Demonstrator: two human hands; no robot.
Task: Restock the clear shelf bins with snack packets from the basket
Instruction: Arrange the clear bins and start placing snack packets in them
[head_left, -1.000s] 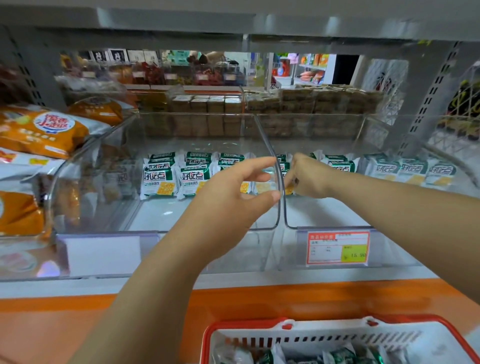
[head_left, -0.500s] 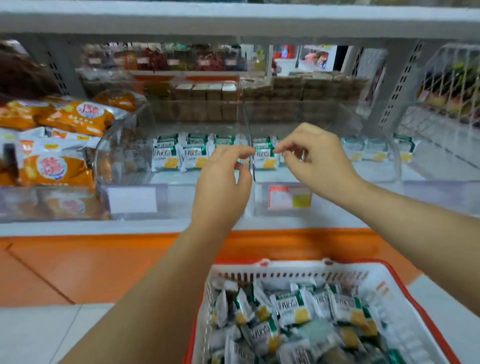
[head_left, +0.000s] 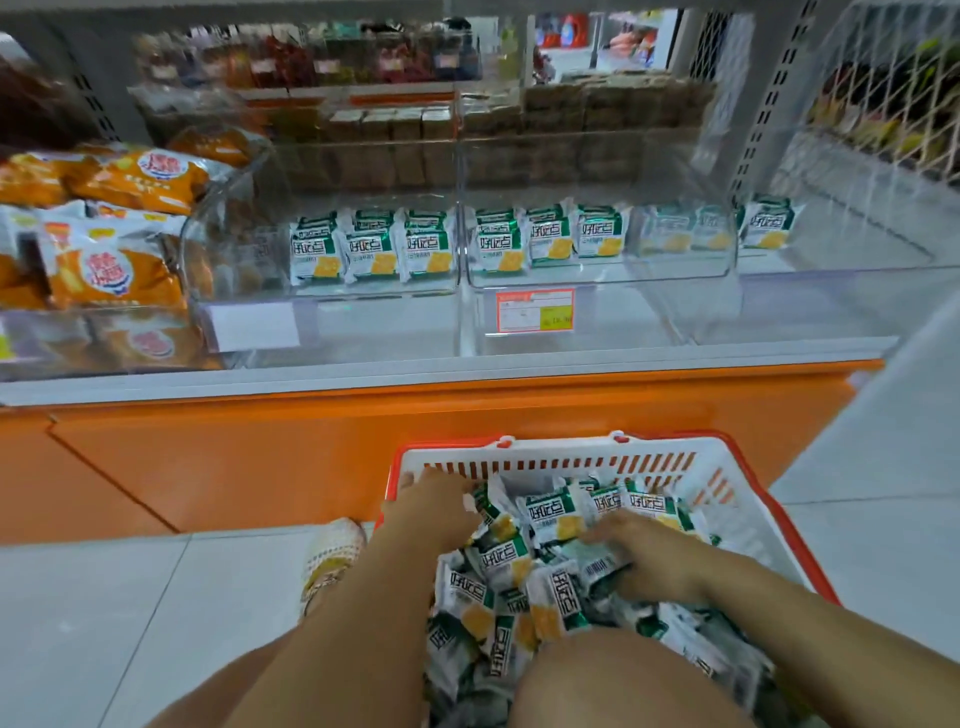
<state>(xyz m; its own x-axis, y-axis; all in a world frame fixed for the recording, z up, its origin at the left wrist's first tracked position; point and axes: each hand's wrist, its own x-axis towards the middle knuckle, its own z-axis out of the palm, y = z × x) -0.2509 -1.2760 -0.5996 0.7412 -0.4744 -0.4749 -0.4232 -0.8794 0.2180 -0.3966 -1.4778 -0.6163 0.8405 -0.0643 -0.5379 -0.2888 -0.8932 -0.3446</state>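
Observation:
A red-and-white basket (head_left: 550, 458) stands on the floor below me, filled with several green-and-white snack packets (head_left: 551, 512). My left hand (head_left: 430, 503) reaches into its far left corner, and its fingertips are hidden among the packets. My right hand (head_left: 652, 564) lies on the heap at the right, with fingers and thumb curled round a packet (head_left: 597, 565). On the shelf, the left clear bin (head_left: 332, 306) and the middle clear bin (head_left: 613, 283) each hold a back row of the same packets (head_left: 366, 249).
A further clear bin (head_left: 831, 270) on the right holds a few packets. Orange bags (head_left: 111, 270) fill the bin at far left. A price tag (head_left: 535, 310) hangs on the middle bin. An orange plinth (head_left: 260, 447) runs under the shelf.
Both hands have dropped from the bins' front edge down into the basket. My view has pulled back and tilted down, showing the whole basket.

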